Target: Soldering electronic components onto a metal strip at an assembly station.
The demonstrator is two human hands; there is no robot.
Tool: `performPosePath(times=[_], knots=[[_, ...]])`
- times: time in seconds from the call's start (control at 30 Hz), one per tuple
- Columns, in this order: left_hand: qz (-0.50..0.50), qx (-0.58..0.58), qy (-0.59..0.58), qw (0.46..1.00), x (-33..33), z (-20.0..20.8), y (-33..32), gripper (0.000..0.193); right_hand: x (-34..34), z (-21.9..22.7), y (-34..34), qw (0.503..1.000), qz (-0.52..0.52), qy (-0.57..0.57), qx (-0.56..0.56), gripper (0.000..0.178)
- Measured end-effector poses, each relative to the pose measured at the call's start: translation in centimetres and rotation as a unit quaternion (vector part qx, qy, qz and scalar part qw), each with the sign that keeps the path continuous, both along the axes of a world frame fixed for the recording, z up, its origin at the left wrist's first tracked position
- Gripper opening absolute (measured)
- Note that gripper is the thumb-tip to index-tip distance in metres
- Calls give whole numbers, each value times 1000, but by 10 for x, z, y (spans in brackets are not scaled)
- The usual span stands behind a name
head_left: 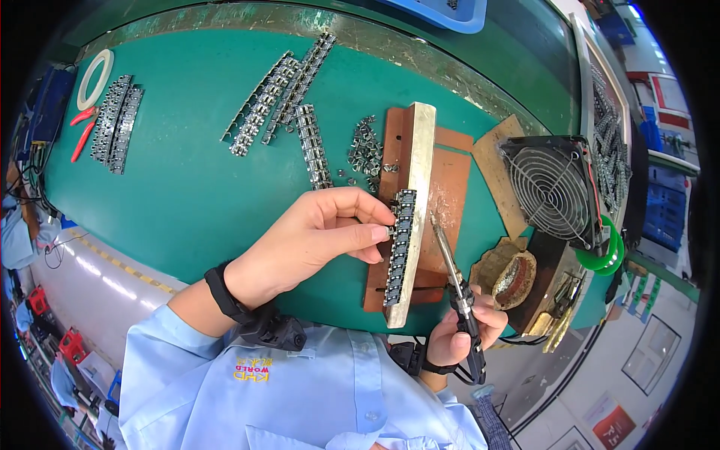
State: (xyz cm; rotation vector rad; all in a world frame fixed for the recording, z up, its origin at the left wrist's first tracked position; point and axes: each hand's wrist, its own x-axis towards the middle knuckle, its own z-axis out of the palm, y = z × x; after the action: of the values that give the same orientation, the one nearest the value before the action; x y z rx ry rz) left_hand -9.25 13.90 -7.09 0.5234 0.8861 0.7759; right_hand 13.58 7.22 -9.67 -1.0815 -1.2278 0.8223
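Observation:
My right hand (472, 334) grips a soldering iron (459, 292) by its dark handle, its thin metal tip pointing up and away, apart from the boards. A strip of small black circuit boards (400, 251) lies along a pale metal bar (420, 157) on a reddish-brown base board (450, 187). At the strip's left edge, my left hand (311, 236) is closed in a pinch, thumb and forefinger together. What sits between those fingertips is too small and covered to make out. Just beyond this hand lies a pile of small shiny metal parts (365, 150).
More board strips (281, 94) lie on the green table, with red-handled pliers (84, 133) and a tape roll (95, 79) far left. At right stand a fan (550, 187), a dish of residue (516, 279) and a green spool (602, 251). A blue tray (442, 13) is at the back.

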Motion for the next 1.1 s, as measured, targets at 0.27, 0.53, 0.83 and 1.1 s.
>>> performPosePath(times=[0.27,0.53,0.83,1.1], knots=[[35,116,39,992,-4,-7,-15,15,-14,-4,-7,999,-30,27,17,46],[44,243,125,961,-23,-17,-29,18,-50,-5,-13,996,-82,23,14,47],[47,277,147,948,-41,-26,-41,18,-61,-17,-30,998,-62,-1,16,42],[49,299,157,940,-42,-27,-43,18,-64,-18,-29,997,-69,3,15,42]])
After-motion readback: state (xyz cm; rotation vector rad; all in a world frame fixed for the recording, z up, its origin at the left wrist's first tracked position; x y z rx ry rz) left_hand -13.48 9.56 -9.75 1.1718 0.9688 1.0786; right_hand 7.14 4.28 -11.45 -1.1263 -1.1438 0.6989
